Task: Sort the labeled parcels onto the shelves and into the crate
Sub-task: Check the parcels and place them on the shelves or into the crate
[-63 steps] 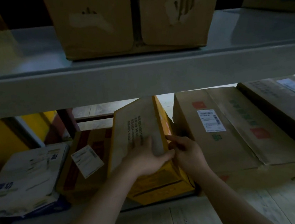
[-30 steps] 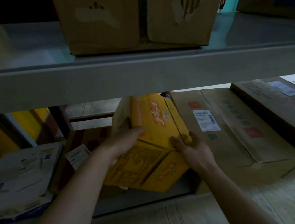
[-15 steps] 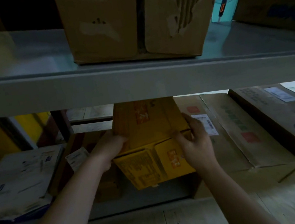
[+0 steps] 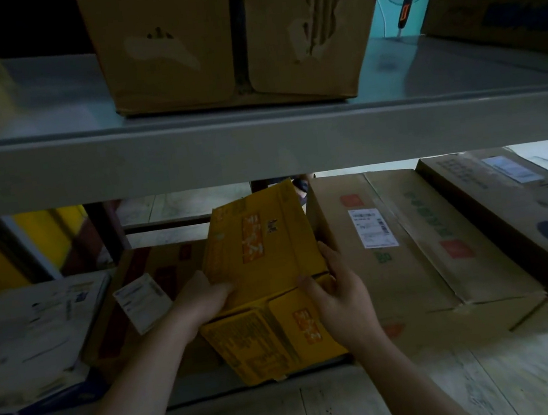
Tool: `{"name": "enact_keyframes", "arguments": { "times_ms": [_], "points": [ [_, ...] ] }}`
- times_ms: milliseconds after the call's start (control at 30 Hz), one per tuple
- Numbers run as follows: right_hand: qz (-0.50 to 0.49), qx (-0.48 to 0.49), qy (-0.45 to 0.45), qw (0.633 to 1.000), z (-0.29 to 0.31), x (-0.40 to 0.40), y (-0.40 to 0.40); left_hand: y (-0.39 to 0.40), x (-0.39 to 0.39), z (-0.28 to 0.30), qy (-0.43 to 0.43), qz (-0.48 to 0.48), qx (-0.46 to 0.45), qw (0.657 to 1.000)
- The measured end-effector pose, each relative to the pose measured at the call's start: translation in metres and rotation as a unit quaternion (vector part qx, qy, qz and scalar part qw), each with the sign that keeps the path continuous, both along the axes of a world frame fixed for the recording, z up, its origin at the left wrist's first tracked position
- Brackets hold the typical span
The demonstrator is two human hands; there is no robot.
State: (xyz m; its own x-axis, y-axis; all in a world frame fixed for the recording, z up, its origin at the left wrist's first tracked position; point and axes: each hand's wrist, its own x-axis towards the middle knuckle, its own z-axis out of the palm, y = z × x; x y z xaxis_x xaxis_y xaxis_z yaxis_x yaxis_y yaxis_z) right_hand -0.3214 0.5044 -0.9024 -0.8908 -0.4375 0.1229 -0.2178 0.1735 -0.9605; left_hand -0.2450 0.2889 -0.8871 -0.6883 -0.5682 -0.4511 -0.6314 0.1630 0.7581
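A yellow cardboard parcel [image 4: 266,267] with orange print sits tilted in the lower shelf bay, its near end jutting past the shelf's front. My left hand [image 4: 201,299] grips its left side, fingers curled onto the top face. My right hand [image 4: 338,289] holds its right side, thumb on the top near the front corner. The parcel lies between a flat brown box [image 4: 149,274] with a white label on its left and a long brown carton [image 4: 402,253] on its right.
The grey upper shelf [image 4: 258,147] runs across the view with a big taped carton [image 4: 231,36] on it. White mailer packets [image 4: 29,337] are stacked at lower left. Another carton [image 4: 521,211] lies at far right. Pale floor boards show below.
The yellow parcel was turned from standing on its edge to lying with its printed face up. Both hands shifted to its sides and moved it deeper between the neighbouring boxes.
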Motion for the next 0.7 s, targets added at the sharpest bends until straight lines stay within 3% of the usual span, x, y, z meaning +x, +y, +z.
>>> {"name": "enact_keyframes", "arguments": {
  "times_ms": [333,600,700],
  "points": [
    [0.105,0.133,0.096,0.981,-0.01,0.012,-0.006,0.012,0.007,-0.006,-0.078,-0.076,0.043,0.993],
    [0.12,0.089,0.124,0.981,-0.022,0.006,-0.007,0.042,-0.016,0.016,-0.03,-0.13,0.009,0.991],
    [0.124,0.017,0.056,0.991,-0.023,0.001,0.001,0.058,-0.024,0.017,-0.035,-0.152,-0.044,0.987]
  ]
}}
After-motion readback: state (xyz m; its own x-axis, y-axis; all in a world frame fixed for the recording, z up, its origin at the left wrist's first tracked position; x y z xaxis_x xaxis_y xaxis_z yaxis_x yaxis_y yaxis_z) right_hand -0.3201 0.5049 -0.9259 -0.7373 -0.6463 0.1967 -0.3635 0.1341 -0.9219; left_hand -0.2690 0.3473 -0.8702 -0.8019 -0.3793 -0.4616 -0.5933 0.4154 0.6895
